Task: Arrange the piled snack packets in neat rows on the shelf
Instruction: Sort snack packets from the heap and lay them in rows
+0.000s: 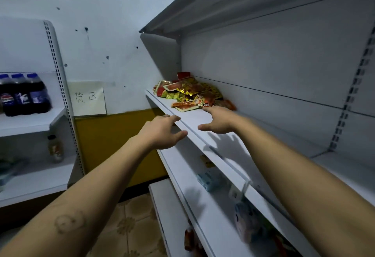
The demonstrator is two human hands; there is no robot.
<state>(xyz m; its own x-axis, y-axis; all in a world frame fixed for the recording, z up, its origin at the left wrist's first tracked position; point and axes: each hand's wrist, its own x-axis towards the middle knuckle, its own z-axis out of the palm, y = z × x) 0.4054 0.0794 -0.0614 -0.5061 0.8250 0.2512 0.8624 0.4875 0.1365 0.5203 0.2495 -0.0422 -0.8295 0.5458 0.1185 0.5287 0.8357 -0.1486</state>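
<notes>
The white shelf (194, 118) carries a loose pile of packets (188, 92) at its far left end, reaching its back edge.

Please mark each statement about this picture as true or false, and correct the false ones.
1. The snack packets lie in a loose pile on the shelf. True.
2. The left hand grips a packet. False: it holds nothing, its fingers spread at the shelf's front edge.
3. The right hand reaches toward the pile, holding nothing. True.
4. The dark bottles stand beside the pile. False: they stand on a separate shelf unit to the left.
</notes>
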